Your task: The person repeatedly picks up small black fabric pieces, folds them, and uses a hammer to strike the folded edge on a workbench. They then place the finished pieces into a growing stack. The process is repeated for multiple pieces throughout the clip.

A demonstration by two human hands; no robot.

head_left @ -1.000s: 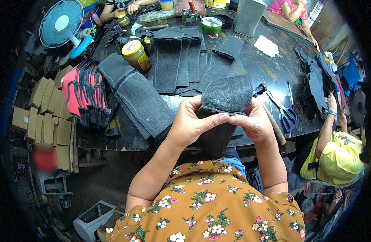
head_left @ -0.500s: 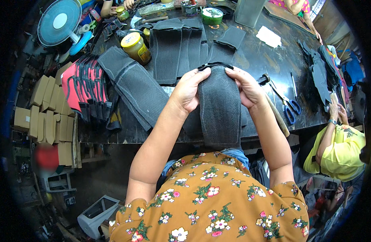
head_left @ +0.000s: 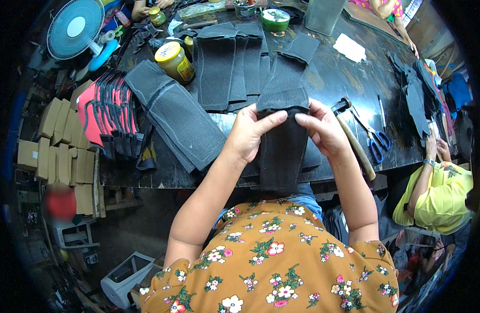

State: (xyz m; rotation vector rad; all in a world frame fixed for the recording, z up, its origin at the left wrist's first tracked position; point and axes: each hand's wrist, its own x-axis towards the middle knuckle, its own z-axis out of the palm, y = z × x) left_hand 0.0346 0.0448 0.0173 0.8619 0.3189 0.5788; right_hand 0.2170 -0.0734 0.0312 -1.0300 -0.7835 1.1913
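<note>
Over the near table edge, both hands grip a long black fabric piece [head_left: 281, 156]. Its far end is folded toward me, making a ribbed flap across the top. My left hand [head_left: 252, 131] pinches the flap's left side, thumb on top. On the other side, my right hand [head_left: 324, 127] grips it the same way, both thumbs nearly meeting. Fingers beneath the fabric are hidden. A hammer [head_left: 359, 148] lies just right of my right hand, with blue-handled scissors [head_left: 376, 140] beyond it. Left of my left hand rest similar black pieces [head_left: 185, 122].
More black pieces [head_left: 215, 75] are spread farther back on the dark table [head_left: 349, 73]. A yellow-lidded jar [head_left: 176, 65] stands beside them. Red-and-black panels [head_left: 105, 107] are stacked at the left, near a fan [head_left: 75, 31]. A co-worker in yellow [head_left: 441, 195] is at the right.
The fabric's far end has folded over toward me, exposing the ribbed flap. Both hands have shifted slightly nearer, and their thumbs have moved inward over the fold.
</note>
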